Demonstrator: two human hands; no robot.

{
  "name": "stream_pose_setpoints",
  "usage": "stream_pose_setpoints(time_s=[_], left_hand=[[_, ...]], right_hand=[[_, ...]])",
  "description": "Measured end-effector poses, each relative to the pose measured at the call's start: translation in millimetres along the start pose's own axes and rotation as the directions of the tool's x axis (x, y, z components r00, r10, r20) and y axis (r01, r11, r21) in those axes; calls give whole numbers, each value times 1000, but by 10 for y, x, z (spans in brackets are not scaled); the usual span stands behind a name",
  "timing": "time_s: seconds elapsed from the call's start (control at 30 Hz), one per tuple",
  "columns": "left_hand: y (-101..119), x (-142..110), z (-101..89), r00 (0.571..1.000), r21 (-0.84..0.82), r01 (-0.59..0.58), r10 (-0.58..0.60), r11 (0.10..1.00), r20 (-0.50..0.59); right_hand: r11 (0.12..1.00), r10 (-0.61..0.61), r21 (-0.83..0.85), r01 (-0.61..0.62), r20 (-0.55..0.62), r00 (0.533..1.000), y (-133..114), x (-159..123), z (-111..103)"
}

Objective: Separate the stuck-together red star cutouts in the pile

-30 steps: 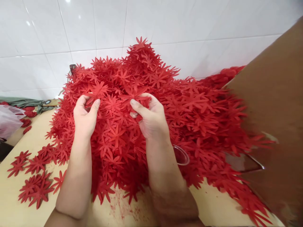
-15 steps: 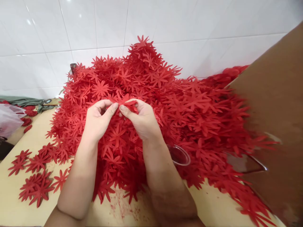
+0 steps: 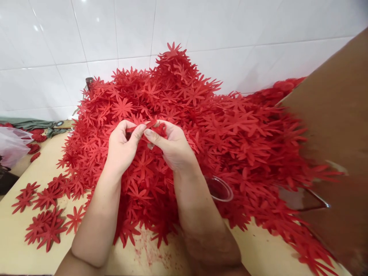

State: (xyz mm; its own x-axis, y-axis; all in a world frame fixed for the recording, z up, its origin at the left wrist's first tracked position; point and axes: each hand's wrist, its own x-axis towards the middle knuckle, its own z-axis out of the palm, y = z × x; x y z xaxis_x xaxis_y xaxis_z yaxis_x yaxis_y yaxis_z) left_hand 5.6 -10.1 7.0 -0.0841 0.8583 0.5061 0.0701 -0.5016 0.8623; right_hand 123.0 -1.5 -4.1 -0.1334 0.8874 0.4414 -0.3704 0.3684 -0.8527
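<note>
Between my two hands is a red fabric flower piece [image 3: 150, 124], partly folded and half hidden by the fingers. My left hand [image 3: 124, 142] pinches its left side between thumb and fingers. My right hand [image 3: 171, 142] grips the right side, thumb on the near face, with crumpled red petals showing among its fingers. The two thumbs almost touch. Behind and below the hands rises a large heap of the same red flower cut-outs [image 3: 138, 92], each with several narrow petals.
Loose flower pieces [image 3: 47, 230] lie on the yellowish tabletop [image 3: 17, 245] at left. A clear plastic tub [image 3: 222, 193] sits in the heap beside my right forearm. A cardboard box [image 3: 339, 134] stands at right, a white plastic bag [image 3: 13, 143] at far left. White tiles [image 3: 230, 27] line the back.
The flower piece, flatter and more spread before, is now folded between my fingers. My left hand has shifted slightly right, and its thumb has tilted.
</note>
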Motion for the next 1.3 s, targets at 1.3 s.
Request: stream_pose_setpoints(time_s=[1.3], left_hand=[[-159,-54,110,994,218,-103,109,971,-17]], right_hand=[[368,-688,-905,212,-111,718,144,22,-122]])
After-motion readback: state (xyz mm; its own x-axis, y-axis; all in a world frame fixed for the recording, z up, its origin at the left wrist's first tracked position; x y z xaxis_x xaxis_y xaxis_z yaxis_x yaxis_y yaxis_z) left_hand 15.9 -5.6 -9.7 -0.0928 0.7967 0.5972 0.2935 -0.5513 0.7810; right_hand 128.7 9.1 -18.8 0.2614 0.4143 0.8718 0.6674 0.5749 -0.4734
